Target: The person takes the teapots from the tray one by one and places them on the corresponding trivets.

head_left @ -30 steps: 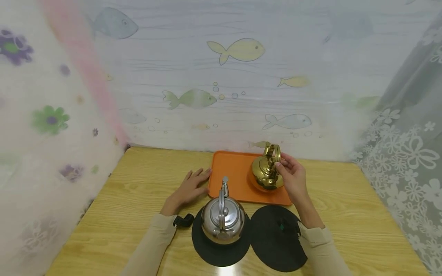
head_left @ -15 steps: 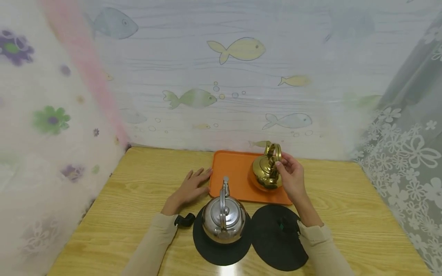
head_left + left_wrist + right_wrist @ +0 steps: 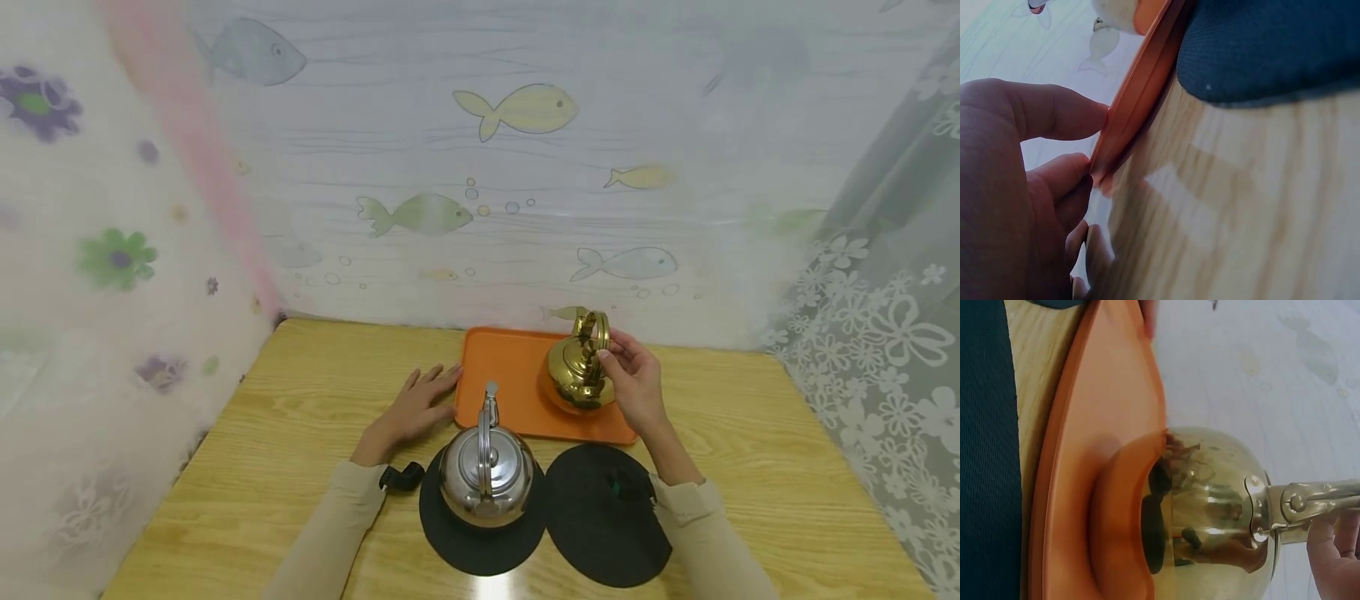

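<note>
A gold kettle (image 3: pixel 573 385) stands on the right half of an orange tray (image 3: pixel 498 367), its handle raised. My right hand (image 3: pixel 637 383) holds that handle between thumb and fingers; in the right wrist view, the fingertips (image 3: pixel 1329 550) lie against it beside the hinge. With fingers spread, my left hand (image 3: pixel 411 412) rests by the tray's left end. Its thumb (image 3: pixel 1060 112) and a finger touch the tray's outer rim (image 3: pixel 1138 90) in the left wrist view. Nearer to me, a silver kettle (image 3: pixel 483 487) sits on a round black mat (image 3: pixel 453 546).
A second round black mat (image 3: pixel 592 542) lies to the right of the first, partly under the right wrist camera. Everything stands on a wooden table (image 3: pixel 300 417). A fish-patterned curtain (image 3: pixel 420 150) hangs behind the table's far edge.
</note>
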Demonstrator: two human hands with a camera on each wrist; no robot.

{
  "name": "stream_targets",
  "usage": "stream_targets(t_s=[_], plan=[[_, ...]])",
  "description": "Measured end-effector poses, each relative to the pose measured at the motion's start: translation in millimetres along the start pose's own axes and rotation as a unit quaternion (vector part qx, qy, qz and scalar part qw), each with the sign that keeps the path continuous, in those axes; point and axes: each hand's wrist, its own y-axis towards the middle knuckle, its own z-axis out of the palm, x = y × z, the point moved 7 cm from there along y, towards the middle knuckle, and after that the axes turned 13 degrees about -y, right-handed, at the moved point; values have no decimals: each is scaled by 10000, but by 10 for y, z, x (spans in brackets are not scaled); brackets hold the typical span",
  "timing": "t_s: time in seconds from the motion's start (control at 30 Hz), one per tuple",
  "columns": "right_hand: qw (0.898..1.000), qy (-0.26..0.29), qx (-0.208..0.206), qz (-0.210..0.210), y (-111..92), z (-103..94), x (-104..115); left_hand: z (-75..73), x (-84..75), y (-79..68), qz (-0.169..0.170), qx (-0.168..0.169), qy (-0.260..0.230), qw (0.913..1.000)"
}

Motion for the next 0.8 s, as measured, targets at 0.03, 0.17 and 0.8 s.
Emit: stream_targets(t_s=[0.03, 0.17, 0.8], plan=[[10000, 9, 24, -8, 3, -5, -1, 4, 5, 2, -10, 11, 6, 10000], [9999, 104, 91, -60, 0, -24, 10, 13, 25, 7, -38, 23, -38, 10000], [9982, 539, 162, -201, -249, -119, 92, 11, 10, 5, -62, 66, -110, 9999]])
